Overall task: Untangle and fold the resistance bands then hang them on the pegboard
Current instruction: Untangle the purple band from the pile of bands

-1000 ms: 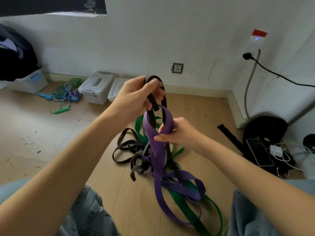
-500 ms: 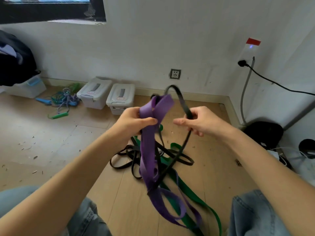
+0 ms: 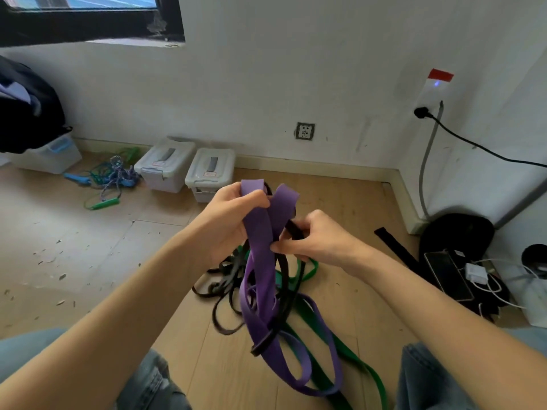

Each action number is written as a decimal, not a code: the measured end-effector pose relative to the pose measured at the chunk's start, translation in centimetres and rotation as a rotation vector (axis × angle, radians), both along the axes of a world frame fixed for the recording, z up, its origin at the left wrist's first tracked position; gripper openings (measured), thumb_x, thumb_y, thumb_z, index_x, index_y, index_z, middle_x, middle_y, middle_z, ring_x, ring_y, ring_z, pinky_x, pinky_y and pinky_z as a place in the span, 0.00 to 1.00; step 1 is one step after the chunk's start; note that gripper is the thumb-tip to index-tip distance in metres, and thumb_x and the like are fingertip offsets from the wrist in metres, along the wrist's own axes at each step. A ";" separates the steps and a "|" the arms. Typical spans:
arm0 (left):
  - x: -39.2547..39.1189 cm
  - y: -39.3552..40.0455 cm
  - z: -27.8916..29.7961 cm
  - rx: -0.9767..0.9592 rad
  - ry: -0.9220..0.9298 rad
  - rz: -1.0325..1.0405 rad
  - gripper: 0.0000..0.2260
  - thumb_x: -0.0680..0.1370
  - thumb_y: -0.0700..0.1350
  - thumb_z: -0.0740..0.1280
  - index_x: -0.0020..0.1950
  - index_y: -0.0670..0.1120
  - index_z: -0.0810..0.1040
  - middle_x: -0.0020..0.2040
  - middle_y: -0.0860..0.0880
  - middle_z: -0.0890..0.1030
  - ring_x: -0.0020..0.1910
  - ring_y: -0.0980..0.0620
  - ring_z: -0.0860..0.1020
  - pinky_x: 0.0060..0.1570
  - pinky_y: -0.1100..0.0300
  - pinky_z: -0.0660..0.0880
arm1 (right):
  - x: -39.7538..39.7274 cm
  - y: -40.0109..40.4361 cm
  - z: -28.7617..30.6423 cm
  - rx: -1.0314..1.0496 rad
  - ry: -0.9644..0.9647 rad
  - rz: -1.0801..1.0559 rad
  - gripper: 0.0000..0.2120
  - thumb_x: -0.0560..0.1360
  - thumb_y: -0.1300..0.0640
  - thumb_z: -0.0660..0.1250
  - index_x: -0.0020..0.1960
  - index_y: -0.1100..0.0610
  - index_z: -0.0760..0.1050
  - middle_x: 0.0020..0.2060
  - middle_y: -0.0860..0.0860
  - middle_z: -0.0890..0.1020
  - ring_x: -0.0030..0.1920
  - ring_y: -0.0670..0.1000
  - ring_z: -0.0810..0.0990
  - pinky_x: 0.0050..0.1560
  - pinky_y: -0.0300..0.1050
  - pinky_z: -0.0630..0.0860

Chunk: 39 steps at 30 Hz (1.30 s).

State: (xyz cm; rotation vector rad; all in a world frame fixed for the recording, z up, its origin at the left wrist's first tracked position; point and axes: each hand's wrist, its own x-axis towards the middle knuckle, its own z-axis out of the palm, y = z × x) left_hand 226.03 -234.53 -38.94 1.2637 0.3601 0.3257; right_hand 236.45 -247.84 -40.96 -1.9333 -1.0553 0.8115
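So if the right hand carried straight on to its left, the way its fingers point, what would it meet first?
Probably the purple band: the right hand already has its fingertips at that hanging strand, with the left hand just beyond. Depth is unclear, so the contact is a guess.

L hand (image 3: 233,216): raised, fingers curled, gripping purple band (image 3: 260,261). R hand (image 3: 313,238): just right of it, pinching black band (image 3: 294,229). Both forearms extended fwd.

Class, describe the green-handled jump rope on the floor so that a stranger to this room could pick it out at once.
Start at the window on the back wall and drop to the floor beneath it, left of the two grey lidded storage boxes. A tangle of cords lies there; the jump rope is the nearest piece, alone in having a bright green handle, while its neighbour's handles are blue.
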 end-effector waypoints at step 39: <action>1.0 3.4 -3.9 0.534 0.320 0.007 0.05 0.75 0.41 0.67 0.50 0.47 0.74 0.45 0.48 0.78 0.40 0.53 0.80 0.37 0.62 0.77 | 3.8 -2.9 4.5 0.366 -0.227 -0.344 0.02 0.74 0.55 0.67 0.43 0.52 0.77 0.34 0.46 0.80 0.29 0.38 0.74 0.29 0.26 0.68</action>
